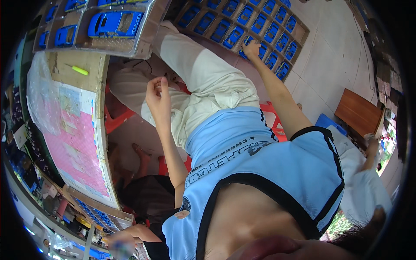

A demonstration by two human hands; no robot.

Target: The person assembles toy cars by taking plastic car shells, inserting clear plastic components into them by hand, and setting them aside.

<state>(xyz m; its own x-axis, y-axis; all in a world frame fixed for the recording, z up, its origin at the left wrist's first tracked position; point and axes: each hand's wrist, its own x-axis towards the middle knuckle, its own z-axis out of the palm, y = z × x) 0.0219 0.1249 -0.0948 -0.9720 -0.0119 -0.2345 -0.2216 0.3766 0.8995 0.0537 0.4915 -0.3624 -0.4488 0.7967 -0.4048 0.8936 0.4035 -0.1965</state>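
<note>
My right hand [252,49] reaches out to a tray of blue toy cars [303,42] low on the far right. Its fingers close on one blue toy car [247,40], partly hidden by them. Above my lap, my left hand [158,96] is raised with the fingers curled in toward the thumb. Whatever may be between those fingers is too small to make out. A clear plastic tray [145,48] with larger-looking blue toy cars [115,24] sits on the table at the upper left, beyond my left hand.
On the worktable [100,86] to my left lie a yellow-green handled tool [79,70], a pink printed sheet [76,145] and a clear plastic bag [41,93]. Another car tray [123,219] is at the lower left, near another person's arm [141,232]. A brown wooden board [359,112] stands at right.
</note>
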